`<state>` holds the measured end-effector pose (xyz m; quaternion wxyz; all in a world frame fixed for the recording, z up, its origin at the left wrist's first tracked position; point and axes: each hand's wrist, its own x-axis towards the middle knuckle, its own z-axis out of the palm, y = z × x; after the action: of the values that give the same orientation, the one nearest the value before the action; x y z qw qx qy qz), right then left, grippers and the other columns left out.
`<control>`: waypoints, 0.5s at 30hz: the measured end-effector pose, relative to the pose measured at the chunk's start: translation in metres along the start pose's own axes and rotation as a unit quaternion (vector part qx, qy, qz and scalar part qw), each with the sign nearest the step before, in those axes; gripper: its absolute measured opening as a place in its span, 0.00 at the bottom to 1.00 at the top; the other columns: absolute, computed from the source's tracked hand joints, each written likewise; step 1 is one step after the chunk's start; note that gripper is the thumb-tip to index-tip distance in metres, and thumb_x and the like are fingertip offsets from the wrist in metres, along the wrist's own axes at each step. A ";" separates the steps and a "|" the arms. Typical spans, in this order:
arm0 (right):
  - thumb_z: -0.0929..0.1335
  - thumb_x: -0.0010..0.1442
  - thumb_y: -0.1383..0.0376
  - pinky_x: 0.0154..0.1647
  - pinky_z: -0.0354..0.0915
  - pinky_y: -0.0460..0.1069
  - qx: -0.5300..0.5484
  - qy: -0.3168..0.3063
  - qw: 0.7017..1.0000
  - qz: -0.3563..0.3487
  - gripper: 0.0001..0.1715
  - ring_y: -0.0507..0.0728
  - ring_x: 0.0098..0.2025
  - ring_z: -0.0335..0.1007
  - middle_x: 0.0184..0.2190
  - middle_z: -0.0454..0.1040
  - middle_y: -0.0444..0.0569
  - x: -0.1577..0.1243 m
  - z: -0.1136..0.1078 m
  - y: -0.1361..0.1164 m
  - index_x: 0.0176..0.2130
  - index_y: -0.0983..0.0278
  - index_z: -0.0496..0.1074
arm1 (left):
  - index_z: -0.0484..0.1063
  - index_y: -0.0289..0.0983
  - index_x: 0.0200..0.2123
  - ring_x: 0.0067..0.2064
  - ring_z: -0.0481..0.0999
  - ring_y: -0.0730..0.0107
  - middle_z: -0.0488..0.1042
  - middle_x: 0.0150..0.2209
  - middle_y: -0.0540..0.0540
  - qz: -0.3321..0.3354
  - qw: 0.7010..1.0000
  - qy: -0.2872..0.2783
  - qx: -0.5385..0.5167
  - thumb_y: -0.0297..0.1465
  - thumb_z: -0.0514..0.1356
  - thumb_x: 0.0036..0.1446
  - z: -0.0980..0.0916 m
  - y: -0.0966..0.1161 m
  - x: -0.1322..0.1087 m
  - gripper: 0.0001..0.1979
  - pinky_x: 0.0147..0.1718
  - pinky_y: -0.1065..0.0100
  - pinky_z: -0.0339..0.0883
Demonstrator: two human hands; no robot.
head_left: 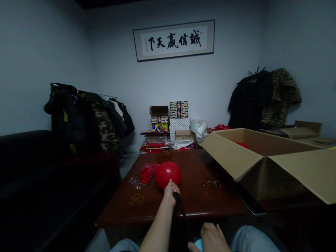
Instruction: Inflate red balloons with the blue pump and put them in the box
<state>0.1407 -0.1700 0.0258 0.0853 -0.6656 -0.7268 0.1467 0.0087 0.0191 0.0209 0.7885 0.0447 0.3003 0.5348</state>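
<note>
A round, inflated red balloon sits over the brown table. My left hand is closed around the balloon's neck, where the end of a black hose meets it. The hose runs down toward a light-blue balloon pump, mostly hidden and cut off by the lower edge. My right hand is curled over the pump, its thumb at the left side. Beside the balloon lies a clear plastic bag of red deflated balloons. Yellow rubber bands rest on the tabletop, left of my left hand.
A big open cardboard box stands at the right, its flaps reaching over the table. A phone lies by it. Small coloured bands are scattered nearby. Boxes are stacked behind; a dark sofa is left.
</note>
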 end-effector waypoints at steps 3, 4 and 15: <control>0.59 0.59 0.49 0.61 0.48 0.65 0.002 0.016 1.000 -0.005 0.35 0.70 0.57 0.60 0.51 0.70 0.66 0.018 -0.017 -0.011 0.50 0.75 0.71 | 0.52 0.38 0.20 0.12 0.51 0.83 0.49 0.13 0.59 0.008 1.000 -0.016 0.007 0.35 0.54 0.61 0.007 0.001 0.000 0.19 0.13 0.80 0.45; 0.58 0.59 0.49 0.61 0.49 0.64 -0.004 0.026 1.000 -0.002 0.36 0.70 0.57 0.60 0.52 0.69 0.66 0.026 -0.020 -0.016 0.49 0.76 0.71 | 0.52 0.38 0.20 0.12 0.51 0.83 0.49 0.13 0.59 0.006 1.000 -0.015 0.009 0.35 0.54 0.61 0.008 -0.001 0.000 0.19 0.13 0.80 0.45; 0.58 0.59 0.49 0.59 0.52 0.64 -0.023 0.038 0.998 0.038 0.33 0.69 0.55 0.63 0.49 0.72 0.64 0.063 0.003 -0.029 0.46 0.73 0.74 | 0.56 0.37 0.21 0.12 0.53 0.83 0.51 0.13 0.59 0.005 0.998 0.001 0.056 0.37 0.55 0.60 -0.025 -0.031 0.005 0.18 0.13 0.79 0.47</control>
<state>0.1066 -0.1099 0.0277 0.0919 -0.6997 -0.7004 0.1071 0.0223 0.0042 -0.0144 0.7816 0.0897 0.3308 0.5211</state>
